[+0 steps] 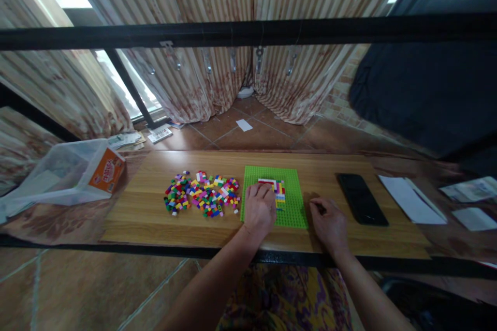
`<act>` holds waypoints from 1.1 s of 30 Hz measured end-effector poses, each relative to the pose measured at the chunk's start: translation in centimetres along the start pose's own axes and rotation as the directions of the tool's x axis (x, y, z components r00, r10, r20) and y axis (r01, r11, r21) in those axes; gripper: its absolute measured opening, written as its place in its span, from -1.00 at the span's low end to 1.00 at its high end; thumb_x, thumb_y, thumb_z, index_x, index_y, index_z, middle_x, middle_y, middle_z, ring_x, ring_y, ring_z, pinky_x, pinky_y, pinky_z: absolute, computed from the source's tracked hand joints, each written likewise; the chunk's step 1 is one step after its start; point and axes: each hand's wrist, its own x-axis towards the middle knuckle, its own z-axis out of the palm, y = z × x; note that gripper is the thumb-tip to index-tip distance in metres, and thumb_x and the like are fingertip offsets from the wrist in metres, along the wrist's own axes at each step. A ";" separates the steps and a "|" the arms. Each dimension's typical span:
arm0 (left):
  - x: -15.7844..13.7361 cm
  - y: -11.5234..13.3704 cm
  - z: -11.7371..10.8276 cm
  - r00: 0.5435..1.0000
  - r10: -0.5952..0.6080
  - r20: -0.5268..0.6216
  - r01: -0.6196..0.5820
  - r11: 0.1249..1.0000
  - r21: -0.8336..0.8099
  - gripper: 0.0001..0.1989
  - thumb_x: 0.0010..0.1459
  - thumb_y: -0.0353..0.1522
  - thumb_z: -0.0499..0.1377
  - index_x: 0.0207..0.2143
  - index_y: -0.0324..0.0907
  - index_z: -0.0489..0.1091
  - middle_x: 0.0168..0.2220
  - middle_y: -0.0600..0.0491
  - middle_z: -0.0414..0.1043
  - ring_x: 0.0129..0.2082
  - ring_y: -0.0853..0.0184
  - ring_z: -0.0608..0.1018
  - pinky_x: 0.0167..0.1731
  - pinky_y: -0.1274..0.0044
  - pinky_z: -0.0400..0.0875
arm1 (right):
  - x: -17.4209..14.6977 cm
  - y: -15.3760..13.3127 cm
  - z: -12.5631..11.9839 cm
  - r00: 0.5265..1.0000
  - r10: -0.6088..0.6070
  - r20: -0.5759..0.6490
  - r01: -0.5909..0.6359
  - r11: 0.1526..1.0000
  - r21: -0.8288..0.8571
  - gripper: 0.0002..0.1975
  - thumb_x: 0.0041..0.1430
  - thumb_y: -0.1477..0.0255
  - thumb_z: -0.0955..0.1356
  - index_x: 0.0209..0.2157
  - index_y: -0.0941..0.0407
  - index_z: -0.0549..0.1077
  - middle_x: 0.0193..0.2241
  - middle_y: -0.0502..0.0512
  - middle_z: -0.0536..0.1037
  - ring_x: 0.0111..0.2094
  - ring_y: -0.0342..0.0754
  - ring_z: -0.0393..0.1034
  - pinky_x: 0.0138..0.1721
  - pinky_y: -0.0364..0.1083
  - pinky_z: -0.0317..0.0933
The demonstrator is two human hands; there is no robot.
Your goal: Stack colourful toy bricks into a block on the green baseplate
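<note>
Left hand [260,210] over the plate [295,212], at the built bricks [280,194]; right hand [330,224] curled beside it, at the table [140,222]. Neither grip's state determinable. Loose bricks [213,195] left.

We record the left forearm [222,279] and the right forearm [363,289] as uncovered along their visible length, leading to a bare left grip [261,209] and a bare right grip [330,225]. Between them we note a patterned garment [287,297], purple and yellow, its irregular swirls broken by darker patches; its cut we cannot determine.
</note>
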 end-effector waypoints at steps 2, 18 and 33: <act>0.0 0.2 -0.2 1.000 -0.013 0.019 0.012 1.000 0.018 -0.86 0.23 -0.48 0.13 -0.33 -0.12 0.46 -0.07 -0.02 0.56 -0.05 0.15 0.46 -0.05 0.26 0.33 | 0.0 0.1 0.0 1.000 -0.013 -0.001 0.013 1.000 -0.005 -0.68 0.22 0.21 0.26 -0.38 0.11 0.52 -0.35 0.20 0.59 -0.30 0.07 0.47 -0.23 0.02 0.31; -8.6 -4.2 -8.1 0.962 -0.199 -0.186 0.206 0.978 0.021 -0.80 0.28 -0.49 0.08 -0.12 -0.12 0.43 -0.06 -0.04 0.54 -0.02 0.22 0.51 0.02 0.29 0.37 | -0.2 0.8 -0.2 0.998 -0.052 0.020 0.053 0.998 -0.032 -0.65 0.23 0.16 0.25 -0.36 0.12 0.52 -0.33 0.22 0.58 -0.28 0.10 0.47 -0.24 0.04 0.30; -11.0 -8.1 -9.9 0.881 -0.420 -0.216 0.455 0.878 0.147 -0.80 0.17 -0.45 0.17 -0.14 -0.13 0.46 -0.06 -0.07 0.54 -0.04 0.12 0.53 0.00 0.23 0.40 | -0.3 1.2 -0.5 0.999 -0.010 0.047 0.015 0.996 -0.089 -0.66 0.18 0.17 0.27 -0.36 0.11 0.53 -0.32 0.22 0.58 -0.34 0.11 0.46 -0.28 0.04 0.29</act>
